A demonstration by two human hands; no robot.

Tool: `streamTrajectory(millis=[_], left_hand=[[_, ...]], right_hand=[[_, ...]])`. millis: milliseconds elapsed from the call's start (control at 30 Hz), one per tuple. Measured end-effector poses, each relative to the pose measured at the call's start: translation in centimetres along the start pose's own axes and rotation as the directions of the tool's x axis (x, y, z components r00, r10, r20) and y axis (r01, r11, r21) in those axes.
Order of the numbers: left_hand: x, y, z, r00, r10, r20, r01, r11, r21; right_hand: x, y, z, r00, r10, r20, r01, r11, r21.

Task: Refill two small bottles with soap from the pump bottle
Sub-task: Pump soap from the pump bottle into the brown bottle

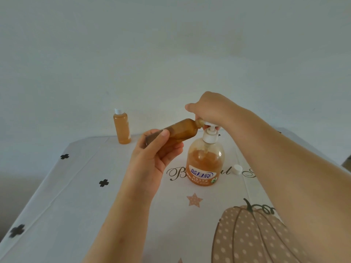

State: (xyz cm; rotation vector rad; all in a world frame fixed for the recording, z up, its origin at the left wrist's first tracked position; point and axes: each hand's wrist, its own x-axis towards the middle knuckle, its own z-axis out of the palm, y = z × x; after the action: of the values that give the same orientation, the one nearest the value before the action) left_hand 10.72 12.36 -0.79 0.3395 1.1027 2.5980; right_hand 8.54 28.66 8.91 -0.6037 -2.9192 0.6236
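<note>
Tilting in your clamped left grip (152,156), the small amber plastic bottle (182,130) meets the spout of the clear orange-filled pump bottle (205,162) on the bench (76,186). Your right grip (210,109) curls over its white pump head (209,134).

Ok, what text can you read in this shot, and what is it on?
"蓝月亮": label on the pump bottle.
Smaller lines below it: too blurred to read.
"B…ul": script on the tablecloth, its middle hidden behind the bottle.
"S…": script further right, the rest hidden.
</note>
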Motion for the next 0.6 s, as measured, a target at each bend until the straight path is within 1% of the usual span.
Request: streamTrajectory(millis=[133, 400, 500, 600], left_hand=[[-0.1, 0.0, 0.1, 0.999, 0.032, -0.009, -0.032, 0.999, 0.027], [0.1, 0.0, -0.1, 0.999, 0.049, 0.008, -0.050, 0.997, 0.052], [0.3, 0.0, -0.3, 0.999, 0.043, -0.009, -0.043, 0.998, 0.052], [0.6, -0.3, -0.6, 0.999, 0.029, -0.015, -0.028, 0.998, 0.057]], right_hand=[[-0.2, 0.0, 0.1, 1.000, 0.003, -0.019, -0.003, 1.000, 0.016], [-0.1, 0.2, 0.5, 1.000, -0.003, -0.018, 0.004, 0.999, 0.051], [0.2, 0.5, 1.2, 0.999, -0.011, -0.043, 0.013, 0.999, 0.046], [0.6, 0.9, 1.8, 0.999, -0.009, -0.033, 0.011, 0.998, 0.061]])
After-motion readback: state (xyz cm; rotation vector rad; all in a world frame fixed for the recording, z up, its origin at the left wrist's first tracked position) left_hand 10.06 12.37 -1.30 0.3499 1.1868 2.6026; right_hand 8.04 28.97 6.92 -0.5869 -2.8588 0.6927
